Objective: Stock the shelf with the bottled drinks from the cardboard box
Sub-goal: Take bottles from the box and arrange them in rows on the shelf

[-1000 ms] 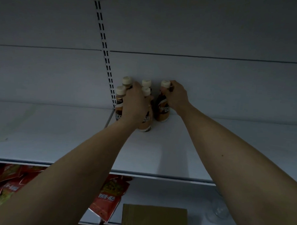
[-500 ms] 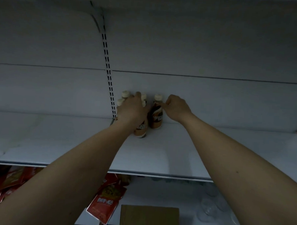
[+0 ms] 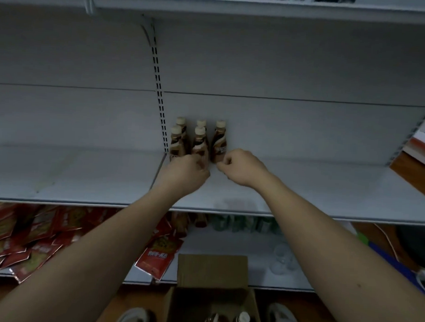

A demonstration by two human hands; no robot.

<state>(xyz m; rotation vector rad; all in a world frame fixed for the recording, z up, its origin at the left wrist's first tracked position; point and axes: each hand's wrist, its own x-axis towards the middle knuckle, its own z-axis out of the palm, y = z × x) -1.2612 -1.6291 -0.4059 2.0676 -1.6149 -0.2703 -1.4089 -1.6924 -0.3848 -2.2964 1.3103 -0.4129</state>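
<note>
Several brown drink bottles [image 3: 199,143] with cream caps stand upright in a tight group at the back of the white shelf [image 3: 315,189], beside the slotted upright. My left hand [image 3: 184,174] hovers just in front of the group with curled fingers, hiding the front bottles' bases. My right hand [image 3: 243,167] is loosely closed just right of the rightmost bottle [image 3: 219,143], holding nothing. Below, the open cardboard box [image 3: 211,272] stands on the floor with two more bottles [image 3: 242,319] visible inside.
Red snack packets [image 3: 20,237] are piled on the lower shelf at left. Clear cups [image 3: 282,259] sit on that shelf at right. Another shelf board [image 3: 237,6] runs overhead. Stacked books [image 3: 424,141] lie at far right. The bottle shelf is bare to either side.
Both hands have come off the bottles and drawn back toward me. The view has pulled back and tilted down, so the box and lower shelf now show.
</note>
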